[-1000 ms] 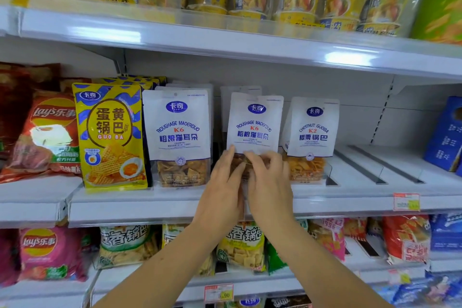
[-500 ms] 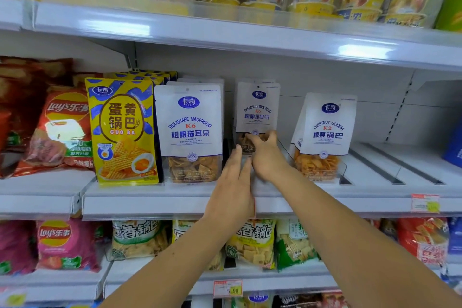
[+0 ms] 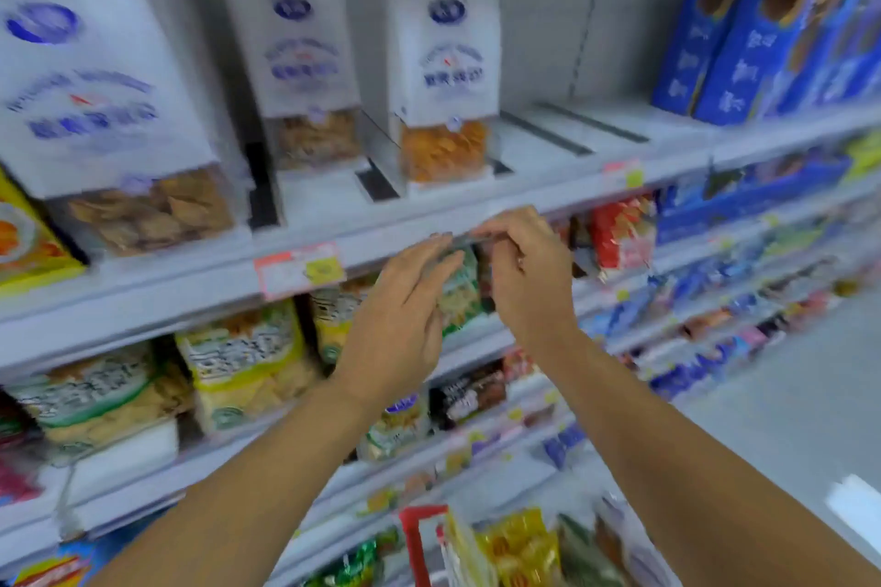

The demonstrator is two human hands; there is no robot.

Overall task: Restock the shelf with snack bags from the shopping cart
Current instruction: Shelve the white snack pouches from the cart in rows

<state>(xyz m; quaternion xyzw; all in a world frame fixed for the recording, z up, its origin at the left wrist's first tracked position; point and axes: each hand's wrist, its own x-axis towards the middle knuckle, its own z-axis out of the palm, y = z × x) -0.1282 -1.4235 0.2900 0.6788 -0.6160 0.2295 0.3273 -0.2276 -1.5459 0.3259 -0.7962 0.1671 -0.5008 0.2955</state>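
Left hand (image 3: 400,315): grip spread, fingers relaxed, before the shelf edge (image 3: 167,296). Right hand (image 3: 529,272): grip curled; blur hides whether it pinches anything.

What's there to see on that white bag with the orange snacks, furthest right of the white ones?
The white bag stands upright on the grey shelf, rightmost of three white bags. Its upper part looks like matte white paper with a blue oval logo and blue lettering too blurred to read; below is a clear window showing orange snack pieces. A clear divider stands at its left. The left hand and right hand are lower, at the shelf's front edge, not touching it.
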